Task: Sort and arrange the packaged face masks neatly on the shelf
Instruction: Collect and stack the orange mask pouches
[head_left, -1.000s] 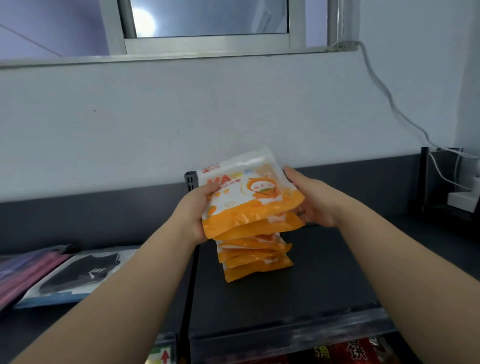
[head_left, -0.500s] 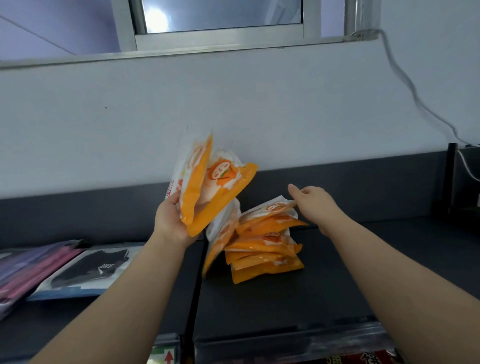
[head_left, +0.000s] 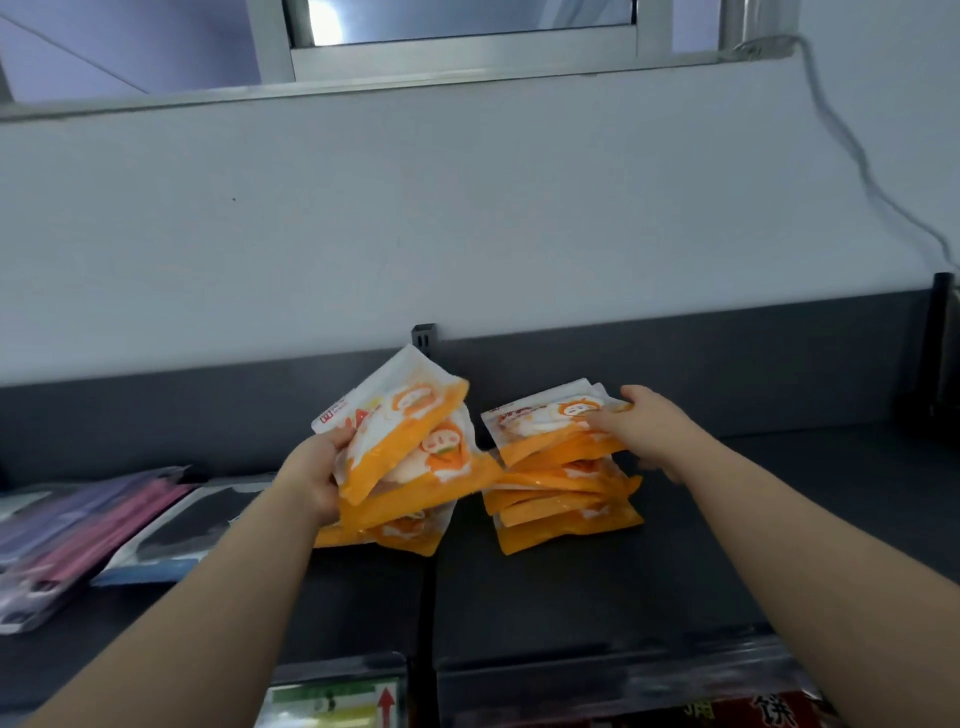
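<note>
Here the left hand (head_left: 317, 475) is clamped on a fanned bundle of orange-and-white plastic mask packets (head_left: 405, 457), thumb on top near the white upper corner and fingers hidden beneath, so that the packets tilt up and to the right above the dark grey metal shelf (head_left: 571, 597). At least three packets show in that bundle, their orange bottom bands splayed apart, and the lowest ones sag down to or near the shelf surface; whether they rest on it I cannot tell. Just to the right, a separate stack of the same orange-and-white packets (head_left: 563, 499) lies flat on the shelf, its layers a little askew. The right hand (head_left: 641, 428) lies on the top packet of that stack, fingers spread across its right part and curling over the edge, pressing rather than lifting; the two hands are well apart, each with its own group. Between the groups runs the dark seam (head_left: 427, 597) where two shelf panels meet. Far left on the shelf lie flat clear-wrapped packets of pink and purple masks (head_left: 62, 540), and beside them a packet with a black mask (head_left: 182, 530). A pale wall (head_left: 467, 234) rises behind the shelf.
</note>
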